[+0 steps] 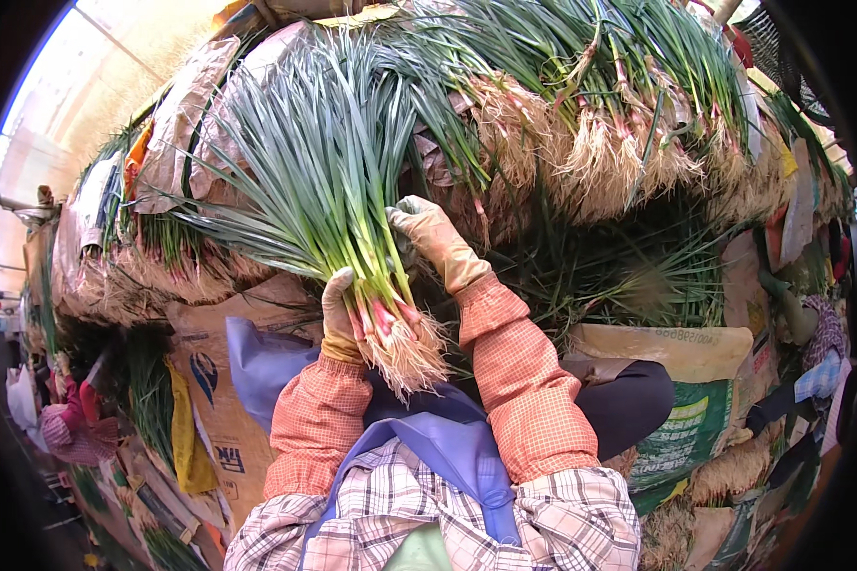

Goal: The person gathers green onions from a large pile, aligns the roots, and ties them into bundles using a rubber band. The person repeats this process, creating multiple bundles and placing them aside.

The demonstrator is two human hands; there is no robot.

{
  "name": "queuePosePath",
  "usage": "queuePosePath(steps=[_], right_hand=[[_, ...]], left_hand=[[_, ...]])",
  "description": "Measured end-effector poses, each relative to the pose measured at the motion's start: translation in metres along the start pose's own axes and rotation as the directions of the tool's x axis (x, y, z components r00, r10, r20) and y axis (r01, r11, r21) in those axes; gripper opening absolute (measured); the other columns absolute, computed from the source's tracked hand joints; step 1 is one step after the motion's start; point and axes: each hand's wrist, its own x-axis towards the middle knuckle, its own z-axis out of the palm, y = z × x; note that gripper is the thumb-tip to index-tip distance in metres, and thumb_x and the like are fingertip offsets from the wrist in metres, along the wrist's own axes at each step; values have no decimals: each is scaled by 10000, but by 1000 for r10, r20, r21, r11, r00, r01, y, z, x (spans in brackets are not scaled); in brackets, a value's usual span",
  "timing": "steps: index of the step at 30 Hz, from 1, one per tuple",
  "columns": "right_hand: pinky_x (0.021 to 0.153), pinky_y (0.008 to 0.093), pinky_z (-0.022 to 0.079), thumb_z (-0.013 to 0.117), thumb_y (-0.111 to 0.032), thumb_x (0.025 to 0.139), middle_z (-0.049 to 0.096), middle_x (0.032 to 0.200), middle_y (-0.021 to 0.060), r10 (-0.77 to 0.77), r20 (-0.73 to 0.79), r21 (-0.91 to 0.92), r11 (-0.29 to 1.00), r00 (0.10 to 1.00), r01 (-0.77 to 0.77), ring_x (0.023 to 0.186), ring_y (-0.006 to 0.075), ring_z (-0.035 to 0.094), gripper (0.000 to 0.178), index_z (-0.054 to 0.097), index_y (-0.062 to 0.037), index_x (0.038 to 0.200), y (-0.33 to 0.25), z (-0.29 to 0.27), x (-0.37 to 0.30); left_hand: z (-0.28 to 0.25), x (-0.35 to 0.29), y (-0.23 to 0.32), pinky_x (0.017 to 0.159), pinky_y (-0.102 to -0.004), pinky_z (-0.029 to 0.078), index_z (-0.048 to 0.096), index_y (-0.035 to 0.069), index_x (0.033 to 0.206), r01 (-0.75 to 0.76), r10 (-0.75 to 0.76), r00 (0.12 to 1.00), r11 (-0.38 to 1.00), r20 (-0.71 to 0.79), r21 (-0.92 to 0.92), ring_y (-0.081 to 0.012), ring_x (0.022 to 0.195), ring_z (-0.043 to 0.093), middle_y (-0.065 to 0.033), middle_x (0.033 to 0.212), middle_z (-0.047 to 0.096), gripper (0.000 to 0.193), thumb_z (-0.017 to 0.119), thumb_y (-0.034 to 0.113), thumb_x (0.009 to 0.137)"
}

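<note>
A fanned bunch of green garlic (352, 209), with long flat leaves, pinkish stem bases and pale stringy roots, is held up in front of me, roots toward my lap. My left hand (339, 319), in a soiled pale glove, is closed round the lower stems from the left, its thumb in front. At the bunch's right edge, my gloved right hand (435, 238) has its fingers curled against the stalks, higher up than the left. Some of its fingertips are hidden behind the stalks.
More green garlic (609, 124) lies heaped along a raised bank ahead, roots hanging toward me. Loose leaves (638, 285) lie in shade below it. Sacking (219, 381) is at my left, a green printed sack (686, 428) at my right. Another person (71, 419) is at far left.
</note>
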Motion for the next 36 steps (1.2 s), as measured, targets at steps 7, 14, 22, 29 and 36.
queuePosePath(steps=[7,14,22,29,36], right_hand=[[458,201,377,615,-230,915,683,757,-9,200,-138,-122,969,970,-217,516,29,467,166,587,-81,846,-24,-52,3],[516,248,418,686,-240,871,615,734,13,180,2,-2,984,984,-180,569,70,464,225,594,-35,864,4,-33,-5],[526,204,437,640,-108,897,564,690,-40,58,-17,257,965,998,-52,586,38,509,68,601,-58,873,-1,-14,-56],[590,240,489,577,-211,943,609,712,35,-126,-490,478,789,863,386,595,98,557,198,610,-18,912,7,-29,-72],[807,407,517,499,-453,951,667,1043,127,124,-268,559,827,955,50,941,225,642,498,564,-11,1170,-2,-53,-49]], left_hand=[[-8,2,0,866,-540,523,285,-31,1401,124,-101,965,989,241,-82,-467,1202,471,-337,1365,377,768,539,442,853],[-9,0,-2,724,-553,561,349,-98,1343,224,-218,963,974,157,-22,-450,843,640,-372,1237,477,842,549,523,812],[-31,7,-11,696,-597,529,443,-84,1268,246,-239,967,965,85,-89,-511,758,623,-427,889,578,740,523,514,840],[-7,3,-7,618,-573,558,529,17,1204,211,-193,975,960,111,-185,-454,702,649,-284,957,638,484,568,355,859],[7,1,-12,703,-631,523,451,-32,1287,116,-104,993,948,56,-298,-497,783,633,-331,1082,601,584,539,369,872]])
